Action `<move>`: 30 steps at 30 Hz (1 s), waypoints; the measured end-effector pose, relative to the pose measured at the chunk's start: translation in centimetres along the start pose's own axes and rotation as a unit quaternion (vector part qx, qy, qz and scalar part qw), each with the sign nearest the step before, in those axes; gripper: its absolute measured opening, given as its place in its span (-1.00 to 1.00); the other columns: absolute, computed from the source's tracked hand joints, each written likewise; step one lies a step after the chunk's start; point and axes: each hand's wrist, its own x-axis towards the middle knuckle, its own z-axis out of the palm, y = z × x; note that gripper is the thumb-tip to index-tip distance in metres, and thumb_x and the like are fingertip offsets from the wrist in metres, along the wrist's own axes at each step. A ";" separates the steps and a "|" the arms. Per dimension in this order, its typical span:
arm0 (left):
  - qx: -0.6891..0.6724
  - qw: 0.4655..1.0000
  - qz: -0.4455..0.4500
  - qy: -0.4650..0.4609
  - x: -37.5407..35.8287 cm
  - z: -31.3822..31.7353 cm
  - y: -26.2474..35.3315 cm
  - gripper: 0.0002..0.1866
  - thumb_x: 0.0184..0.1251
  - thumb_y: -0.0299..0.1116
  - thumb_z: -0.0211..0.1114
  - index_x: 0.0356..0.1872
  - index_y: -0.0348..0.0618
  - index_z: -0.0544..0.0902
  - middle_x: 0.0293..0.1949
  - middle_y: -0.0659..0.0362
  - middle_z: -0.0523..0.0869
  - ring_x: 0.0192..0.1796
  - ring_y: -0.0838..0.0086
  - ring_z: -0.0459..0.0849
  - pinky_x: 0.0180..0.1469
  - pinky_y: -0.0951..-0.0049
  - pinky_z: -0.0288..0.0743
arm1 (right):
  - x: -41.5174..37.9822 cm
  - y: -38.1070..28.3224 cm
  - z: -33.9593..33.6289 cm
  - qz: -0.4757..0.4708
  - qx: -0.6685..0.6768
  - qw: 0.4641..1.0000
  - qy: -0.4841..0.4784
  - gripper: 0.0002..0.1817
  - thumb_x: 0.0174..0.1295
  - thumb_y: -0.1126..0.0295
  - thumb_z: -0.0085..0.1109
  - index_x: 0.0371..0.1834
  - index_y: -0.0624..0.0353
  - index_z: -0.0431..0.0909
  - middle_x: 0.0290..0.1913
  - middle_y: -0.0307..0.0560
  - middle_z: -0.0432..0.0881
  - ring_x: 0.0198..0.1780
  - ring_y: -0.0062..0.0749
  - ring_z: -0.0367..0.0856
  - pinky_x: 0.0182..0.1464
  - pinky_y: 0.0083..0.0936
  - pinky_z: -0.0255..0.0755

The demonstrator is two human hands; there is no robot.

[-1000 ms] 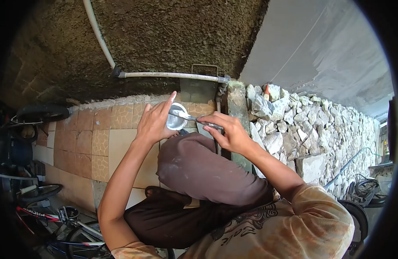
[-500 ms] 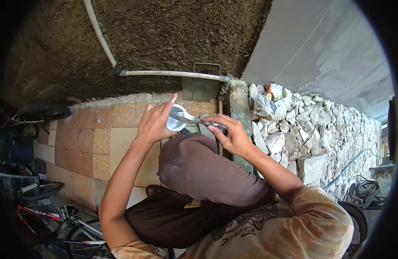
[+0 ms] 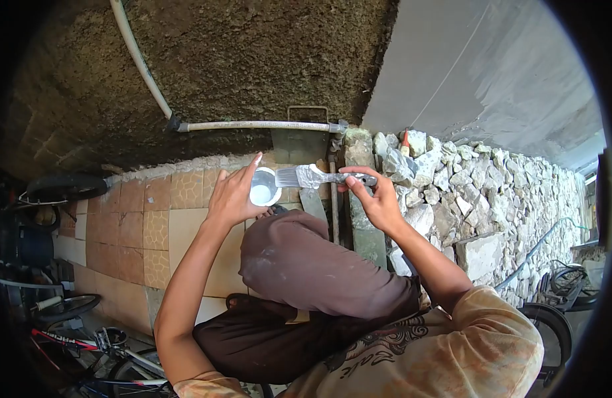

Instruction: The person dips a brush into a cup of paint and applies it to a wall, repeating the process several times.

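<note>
"Bali" in dark script on front of my shirt (image 3: pixel 418 351), next to swirly print. Pale lettering on red-and-black bike frame (image 3: pixel 70 339), too blurred to read fully. Tiny markings along white pipe (image 3: pixel 259 125), illegible.

Soft daylight is falling on the left hand (image 3: pixel 233 199) and right hand (image 3: pixel 381 204), both looking fairly sharp. Beyond them to the right, the stones (image 3: pixel 481 199) are shining pale, washing out toward the edge. Left of and below the hands, the bicycle (image 3: pixel 70 341) is sitting in shadow. Wide-angle distortion is curving the outer view, and black is rounding the corners.
</note>
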 end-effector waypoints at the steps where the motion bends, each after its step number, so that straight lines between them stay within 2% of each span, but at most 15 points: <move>1: -0.005 1.000 -0.012 -0.007 0.2 -0.1 0.1 0.29 -0.24 -0.12 0.70 0.69 -0.03 0.25 0.12 -0.04 0.79 0.14 0.15 0.77 0.18 0.16 0.39 | 0.0 0.1 -0.2 -0.002 -0.001 1.000 0.003 -0.66 0.61 0.25 0.22 0.21 0.29 0.69 -0.17 -0.06 0.87 0.00 -0.49 0.80 0.18 -0.46 0.55; 3: -0.004 1.000 -0.001 0.011 0.4 0.1 -0.1 0.31 -0.24 -0.09 0.72 0.69 -0.03 0.25 0.14 -0.01 0.79 0.16 0.16 0.76 0.16 0.14 0.40 | -0.1 0.5 -0.7 0.002 0.090 0.996 0.025 -0.66 0.60 0.23 0.22 0.20 0.26 0.71 -0.14 -0.05 0.86 -0.04 -0.47 0.83 0.13 -0.45 0.59; 5: -0.006 0.999 0.012 0.029 0.2 0.2 -0.4 0.32 -0.24 -0.06 0.75 0.69 -0.03 0.25 0.15 0.02 0.80 0.17 0.17 0.76 0.14 0.13 0.40 | -0.1 1.1 -2.0 0.011 0.076 0.997 0.031 -0.65 0.61 0.25 0.21 0.23 0.29 0.68 -0.08 -0.01 0.84 -0.02 -0.45 0.83 0.16 -0.45 0.60; 7: -0.005 0.998 0.006 0.068 0.3 0.2 -0.3 0.29 -0.21 -0.06 0.73 0.69 0.03 0.26 0.17 0.03 0.79 0.18 0.16 0.76 0.15 0.11 0.40 | 0.1 1.4 -3.8 0.006 0.138 0.986 0.093 -0.63 0.61 0.26 0.20 0.24 0.34 0.65 -0.10 0.00 0.84 -0.02 -0.42 0.84 0.19 -0.45 0.60; 9: -0.002 0.997 0.022 0.078 0.2 0.3 -1.0 0.25 -0.15 -0.04 0.72 0.69 0.06 0.26 0.21 0.05 0.78 0.21 0.17 0.76 0.17 0.09 0.39 | 0.3 1.2 -6.4 -0.018 0.121 0.984 0.128 -0.63 0.62 0.28 0.19 0.25 0.38 0.63 -0.05 0.05 0.83 0.00 -0.34 0.85 0.22 -0.38 0.63; 11: -0.002 0.998 0.001 0.057 0.0 0.6 -1.6 0.24 -0.15 -0.04 0.73 0.67 0.03 0.29 0.22 0.03 0.77 0.25 0.13 0.74 0.33 -0.03 0.38 | 0.3 1.1 -8.4 -0.013 0.269 0.939 0.214 -0.63 0.61 0.30 0.19 0.28 0.36 0.61 0.06 0.10 0.80 0.04 -0.26 0.85 0.24 -0.34 0.65; 12: 0.006 0.998 -0.011 0.054 -0.3 0.9 -2.3 0.23 -0.15 -0.04 0.74 0.66 0.00 0.30 0.23 0.02 0.76 0.26 0.10 0.73 0.40 -0.09 0.36 | 0.1 1.3 -9.3 -0.005 0.298 0.929 0.220 -0.64 0.61 0.31 0.19 0.28 0.35 0.57 0.14 0.14 0.76 0.08 -0.19 0.85 0.27 -0.29 0.65; 13: 0.005 0.998 -0.002 0.060 -0.6 1.1 -3.2 0.23 -0.15 -0.04 0.74 0.66 0.00 0.30 0.23 0.02 0.76 0.26 0.10 0.73 0.40 -0.09 0.36 | -0.3 1.7 -10.2 0.030 0.295 0.938 0.180 -0.63 0.59 0.35 0.20 0.31 0.33 0.50 0.20 0.13 0.73 0.10 -0.21 0.83 0.25 -0.29 0.65; 15: -0.025 0.998 -0.056 0.018 -1.3 1.4 -5.2 0.22 -0.15 -0.05 0.75 0.64 -0.06 0.32 0.27 -0.03 0.74 0.29 0.02 0.71 0.47 -0.11 0.38 | -1.7 1.2 -10.4 0.129 0.325 0.933 0.082 -0.59 0.58 0.41 0.16 0.40 0.26 0.38 0.19 0.08 0.72 0.06 -0.26 0.81 0.16 -0.29 0.66; 17: -0.022 0.998 -0.063 0.016 -2.3 1.5 -7.4 0.22 -0.16 -0.05 0.75 0.63 -0.09 0.33 0.28 -0.05 0.74 0.31 0.01 0.70 0.45 -0.07 0.43 | -3.5 2.5 -9.7 0.185 0.370 0.910 0.031 -0.55 0.55 0.48 0.10 0.45 0.17 0.29 0.06 -0.02 0.69 -0.05 -0.30 0.75 0.03 -0.32 0.64; 18: -0.020 0.997 -0.078 0.010 -2.7 1.5 -8.5 0.21 -0.16 -0.06 0.76 0.62 -0.11 0.33 0.29 -0.07 0.73 0.32 -0.01 0.69 0.43 -0.03 0.48 | -4.1 4.0 -9.2 0.191 0.359 0.913 0.045 -0.59 0.59 0.47 0.01 0.44 0.12 0.27 -0.12 -0.11 0.61 -0.18 -0.35 0.65 -0.09 -0.34 0.58; 21: 0.011 0.993 -0.120 -0.004 -4.4 1.5 -11.4 0.23 -0.20 -0.07 0.77 0.62 -0.12 0.33 0.31 -0.08 0.70 0.35 -0.02 0.67 0.39 0.02 0.54 | -5.3 5.9 -10.6 0.227 0.233 0.942 0.080 -0.60 0.54 0.43 -0.10 0.41 0.08 0.29 -0.23 -0.18 0.53 -0.32 -0.47 0.45 -0.20 -0.45 0.44; 23: 0.029 0.992 -0.124 -0.008 -5.5 1.2 -12.4 0.23 -0.21 -0.07 0.77 0.62 -0.12 0.34 0.33 -0.08 0.69 0.35 -0.01 0.67 0.41 0.02 0.53 | -5.3 6.6 -12.4 0.146 -0.006 0.984 0.104 -0.55 0.47 0.43 -0.05 0.41 0.07 0.29 -0.27 -0.18 0.56 -0.33 -0.46 0.47 -0.22 -0.43 0.42; 25: 0.041 0.991 -0.130 -0.005 -6.3 1.2 -13.4 0.24 -0.23 -0.08 0.78 0.62 -0.12 0.34 0.35 -0.07 0.67 0.35 0.00 0.67 0.42 0.03 0.52 | -4.8 5.6 -14.6 0.076 -0.128 0.977 0.151 -0.52 0.41 0.36 0.18 0.37 0.09 0.34 -0.32 -0.10 0.62 -0.37 -0.38 0.52 -0.24 -0.32 0.43; 30: 0.053 0.984 -0.166 -0.039 -7.3 0.8 -12.5 0.22 -0.24 -0.06 0.77 0.60 -0.09 0.37 0.38 -0.03 0.66 0.34 0.04 0.69 0.46 0.05 0.48 | -1.0 -0.6 -23.3 -0.018 -0.274 0.925 0.264 -0.50 0.42 0.31 0.33 0.37 -0.01 0.40 -0.43 -0.12 0.57 -0.47 -0.42 0.49 -0.38 -0.34 0.37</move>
